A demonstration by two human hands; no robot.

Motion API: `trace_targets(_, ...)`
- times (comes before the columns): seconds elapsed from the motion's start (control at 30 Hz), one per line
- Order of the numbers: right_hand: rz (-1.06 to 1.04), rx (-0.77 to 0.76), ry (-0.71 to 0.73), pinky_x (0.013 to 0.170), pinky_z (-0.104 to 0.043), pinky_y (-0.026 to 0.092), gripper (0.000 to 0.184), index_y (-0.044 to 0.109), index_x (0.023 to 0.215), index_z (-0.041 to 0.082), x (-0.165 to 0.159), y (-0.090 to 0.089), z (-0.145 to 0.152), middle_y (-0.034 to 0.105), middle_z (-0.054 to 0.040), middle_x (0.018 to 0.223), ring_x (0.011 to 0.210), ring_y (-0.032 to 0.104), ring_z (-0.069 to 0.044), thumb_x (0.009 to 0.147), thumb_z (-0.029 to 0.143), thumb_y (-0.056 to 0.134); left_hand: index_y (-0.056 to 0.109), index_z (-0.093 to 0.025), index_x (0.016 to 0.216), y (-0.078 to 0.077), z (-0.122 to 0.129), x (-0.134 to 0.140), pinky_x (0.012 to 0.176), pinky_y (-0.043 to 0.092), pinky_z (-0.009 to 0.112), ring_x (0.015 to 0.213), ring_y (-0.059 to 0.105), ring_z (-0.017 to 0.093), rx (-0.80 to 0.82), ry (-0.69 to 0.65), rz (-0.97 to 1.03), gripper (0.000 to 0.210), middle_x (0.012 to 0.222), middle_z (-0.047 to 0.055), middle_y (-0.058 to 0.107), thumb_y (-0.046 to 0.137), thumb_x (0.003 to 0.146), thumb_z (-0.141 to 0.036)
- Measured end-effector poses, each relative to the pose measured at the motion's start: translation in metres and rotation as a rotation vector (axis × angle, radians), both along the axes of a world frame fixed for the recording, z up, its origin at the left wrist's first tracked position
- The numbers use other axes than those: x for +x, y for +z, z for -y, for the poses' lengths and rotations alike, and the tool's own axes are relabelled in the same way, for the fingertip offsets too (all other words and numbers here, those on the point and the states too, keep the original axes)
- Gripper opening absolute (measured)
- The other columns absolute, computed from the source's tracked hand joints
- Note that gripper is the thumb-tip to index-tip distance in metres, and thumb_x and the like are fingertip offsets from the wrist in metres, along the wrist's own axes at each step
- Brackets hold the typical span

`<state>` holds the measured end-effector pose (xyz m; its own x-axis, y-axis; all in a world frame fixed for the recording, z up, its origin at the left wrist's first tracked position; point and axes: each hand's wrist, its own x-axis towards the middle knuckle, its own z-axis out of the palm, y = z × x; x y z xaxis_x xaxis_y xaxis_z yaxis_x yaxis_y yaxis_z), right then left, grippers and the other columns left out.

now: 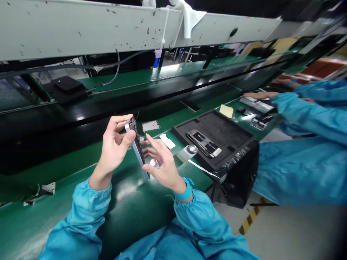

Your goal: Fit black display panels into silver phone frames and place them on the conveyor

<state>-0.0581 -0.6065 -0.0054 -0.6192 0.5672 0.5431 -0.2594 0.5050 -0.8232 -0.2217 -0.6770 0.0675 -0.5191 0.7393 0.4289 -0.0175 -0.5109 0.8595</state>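
A smartphone (pixel 138 150) with a silvery metal edge is held up on its side above the green bench, tilted so that mostly its rim shows. My left hand (pixel 115 144) grips its upper end, thumb on the near face and fingers at the top. Against its lower part my right hand (pixel 162 162) closes, with the thumb on the near edge and the fingers partly behind the phone. Under the hands lies a small red-and-white piece (pixel 154 162). A pale flat phone part (pixel 151 125) rests on the bench beyond, beside a crumpled white paper (pixel 167 141).
On the right, a black foam tray (pixel 233 133) holds several phone parts (pixel 204 143). A small round metal-rimmed item (pixel 192 149) sits by its corner. A dark phone (pixel 190 105) lies behind. A co-worker's blue sleeve (pixel 306 112) reaches over the bench at right. A grey beam (pixel 81 29) spans overhead.
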Motion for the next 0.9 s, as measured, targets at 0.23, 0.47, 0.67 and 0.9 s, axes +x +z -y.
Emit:
trace_targets(0.23,0.037,0.207,-0.138,0.104,-0.057,0.063,0.071,0.073,0.145,0.027,-0.007,-0.012,-0.004,0.056,-0.0147,0.133,0.118,0.065,-0.033,0.087,0.067,0.083,0.064,-0.025,0.131,-0.003,-0.001,0.023,0.089,0.067,0.040,0.107,0.080,0.026,0.011,-0.107,0.112,0.055,0.130,0.012,0.074,0.080,0.092,-0.061)
trace_targets(0.47,-0.052,-0.029,-0.205,0.085,-0.046,0.066,0.082,0.060,0.155,0.025,-0.007,0.003,-0.006,0.055,-0.0189,0.145,0.104,0.068,-0.026,0.099,0.084,0.047,0.067,-0.021,0.126,-0.007,-0.009,0.033,0.079,0.069,0.046,0.083,0.082,0.027,-0.067,-0.268,0.333,0.073,0.100,0.011,0.083,0.049,0.097,-0.085)
trace_targets(0.67,0.178,-0.412,0.078,0.036,-0.023,0.035,0.086,0.055,0.053,0.022,0.004,0.048,-0.026,0.039,0.0035,0.038,0.035,0.037,-0.010,0.094,0.095,0.036,0.080,-0.017,0.105,-0.002,-0.006,0.048,0.073,0.067,0.043,0.072,0.080,0.028,-0.119,-0.385,0.227,0.063,0.086,0.010,0.083,0.058,0.099,-0.075)
trace_targets(0.9,0.218,-0.379,0.045,0.033,-0.022,0.025,0.077,0.054,0.057,0.021,0.012,0.061,-0.026,0.045,0.0044,0.038,0.032,0.040,-0.009,0.093,0.088,0.054,0.083,-0.017,0.109,-0.013,-0.008,0.056,0.086,0.063,0.038,0.094,0.080,0.027,-0.154,-0.171,0.072,0.057,0.099,0.010,0.084,0.057,0.104,-0.068)
